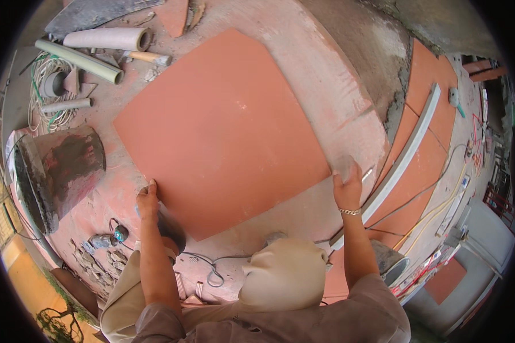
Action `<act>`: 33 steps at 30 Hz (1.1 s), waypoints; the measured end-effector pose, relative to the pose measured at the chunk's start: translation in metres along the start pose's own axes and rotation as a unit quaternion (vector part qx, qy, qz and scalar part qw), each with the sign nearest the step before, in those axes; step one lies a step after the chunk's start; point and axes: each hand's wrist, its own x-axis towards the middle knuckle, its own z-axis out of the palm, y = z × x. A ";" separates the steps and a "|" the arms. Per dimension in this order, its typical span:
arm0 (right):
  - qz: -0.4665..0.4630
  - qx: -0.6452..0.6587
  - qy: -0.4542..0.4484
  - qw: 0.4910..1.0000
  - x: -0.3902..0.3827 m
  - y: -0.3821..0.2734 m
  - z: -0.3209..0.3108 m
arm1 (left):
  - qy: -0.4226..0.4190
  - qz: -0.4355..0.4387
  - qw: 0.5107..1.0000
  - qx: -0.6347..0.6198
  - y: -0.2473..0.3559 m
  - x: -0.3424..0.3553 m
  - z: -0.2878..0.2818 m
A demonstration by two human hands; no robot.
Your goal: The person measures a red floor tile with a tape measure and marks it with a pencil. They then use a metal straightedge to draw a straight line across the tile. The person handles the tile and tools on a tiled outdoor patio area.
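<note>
A large square terracotta tile [223, 131] lies in front of me, a few pale specks on its face. My left hand [147, 200] grips its near left edge, the fingertips closed at the rim. At the right corner, my right hand [348, 186], with a chain bracelet at the wrist, holds the tile between thumb and fingers. The right fingers are slightly blurred. What lies beneath the tile is hidden.
On the left stand a mortar-smeared bucket [68, 166], a coiled cable [43, 86] and pipe-like rolls [106, 38]. A power tool [106, 239] lies near rubble. Along the right, a long metal straightedge [406, 148] crosses laid tiles [435, 134], with cables beyond.
</note>
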 end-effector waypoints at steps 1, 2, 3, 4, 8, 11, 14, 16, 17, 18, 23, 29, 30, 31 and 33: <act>0.007 0.027 -0.020 0.999 0.009 -0.012 0.007 | 0.002 -0.002 1.000 0.018 -0.002 0.001 0.001; 0.008 0.058 -0.041 0.997 0.021 -0.026 0.017 | 0.011 -0.005 0.999 0.030 -0.004 0.002 0.000; -0.008 0.101 -0.064 0.993 0.034 -0.040 0.030 | 0.009 -0.009 0.999 0.042 -0.005 0.002 0.000; 0.001 0.089 -0.079 0.993 0.046 -0.053 0.041 | 0.015 -0.009 0.999 0.045 -0.007 0.003 0.000; -0.075 0.013 -0.121 0.990 0.071 -0.079 0.066 | -0.010 0.051 0.978 0.200 -0.009 0.006 0.005; -0.020 0.037 -0.148 0.988 0.082 -0.069 0.080 | 0.005 -0.016 0.992 0.122 -0.006 0.001 0.011; 0.021 0.019 -0.160 0.987 0.110 -0.048 0.090 | 0.029 -0.077 0.996 -0.028 0.002 -0.012 0.011; 0.048 -0.007 -0.176 0.983 0.125 -0.044 0.095 | 0.019 -0.073 0.994 -0.077 0.007 -0.023 0.005; 0.075 -0.016 -0.238 0.968 0.139 -0.050 0.093 | -0.014 -0.067 0.991 -0.114 0.008 -0.029 -0.002; 0.093 -0.019 -0.225 0.970 0.134 -0.056 0.090 | 0.040 -0.065 0.986 -0.148 0.013 -0.038 -0.006; 0.100 0.083 -0.199 0.971 0.109 -0.144 0.083 | 0.095 -0.046 0.968 -0.229 0.048 -0.072 -0.050; 0.106 0.393 -0.225 0.885 0.083 -0.257 0.083 | 0.160 0.088 0.945 -0.270 0.070 -0.125 -0.158; 0.109 0.445 -0.230 0.859 0.079 -0.273 0.080 | 0.213 0.129 0.928 -0.277 0.076 -0.136 -0.180; 0.106 0.492 -0.236 0.831 0.075 -0.291 0.075 | 0.267 0.171 0.906 -0.281 0.083 -0.147 -0.207; 0.102 0.583 -0.252 0.766 0.066 -0.328 0.061 | 0.379 0.251 0.860 -0.232 0.096 -0.182 -0.271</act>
